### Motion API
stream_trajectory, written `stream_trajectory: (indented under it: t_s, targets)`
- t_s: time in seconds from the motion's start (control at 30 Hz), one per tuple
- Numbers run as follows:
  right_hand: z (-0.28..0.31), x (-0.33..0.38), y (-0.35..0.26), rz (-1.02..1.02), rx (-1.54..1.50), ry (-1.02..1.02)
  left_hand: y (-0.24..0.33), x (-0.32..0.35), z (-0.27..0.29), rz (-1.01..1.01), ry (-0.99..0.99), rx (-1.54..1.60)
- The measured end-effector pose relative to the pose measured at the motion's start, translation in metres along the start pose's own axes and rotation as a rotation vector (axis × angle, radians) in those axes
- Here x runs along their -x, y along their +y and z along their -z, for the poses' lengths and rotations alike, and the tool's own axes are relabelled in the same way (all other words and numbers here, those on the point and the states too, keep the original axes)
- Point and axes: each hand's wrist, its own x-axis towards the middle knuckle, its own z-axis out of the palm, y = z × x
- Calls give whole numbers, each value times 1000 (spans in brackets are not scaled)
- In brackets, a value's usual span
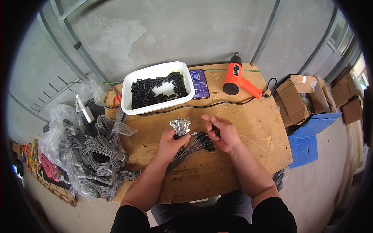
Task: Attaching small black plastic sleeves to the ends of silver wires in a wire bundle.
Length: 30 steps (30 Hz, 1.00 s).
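Note:
My left hand (171,145) is closed around a bundle of grey wires, whose silvery metal terminals (180,125) fan out above the thumb and fingers. Just to its right, my right hand (224,135) is curled with dark short black sleeves (215,130) partly showing in its fingers; how many is hidden. One terminal (194,133) sticks out sideways between the two hands. Under and beside the right hand lie grey wires (185,150) with black sleeves on their ends (208,142). Beyond both hands stands a white plastic tub (128,106) holding many loose black sleeves (142,95).
Thick coils of grey wire (103,155) and clear plastic bags (58,128) crowd the left side. A phone (200,84) and an orange heat gun (234,75) lie at the back of the wooden table (248,128). A black cord (182,108) crosses it. Cardboard boxes (291,99) stand right.

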Motion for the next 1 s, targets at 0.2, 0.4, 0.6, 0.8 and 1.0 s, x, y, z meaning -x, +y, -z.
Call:
stream_trajectory:
  t_s: [0.2,0.4,0.6,0.8,1.0]
  targets:
    - [7,-7,7,61,-86,66,-1,-1,2,10,-11,16]
    - [2,-7,3,49,-70,98,-1,-1,2,28,-2,-5]
    - [0,-3,4,83,55,61,-1,-1,1,16,-11,2]
    - [3,-4,11,78,227,-56,1,0,1,5,-7,4]
    - [-6,-1,15,99,308,-32,0,-2,3,-19,-20,17]
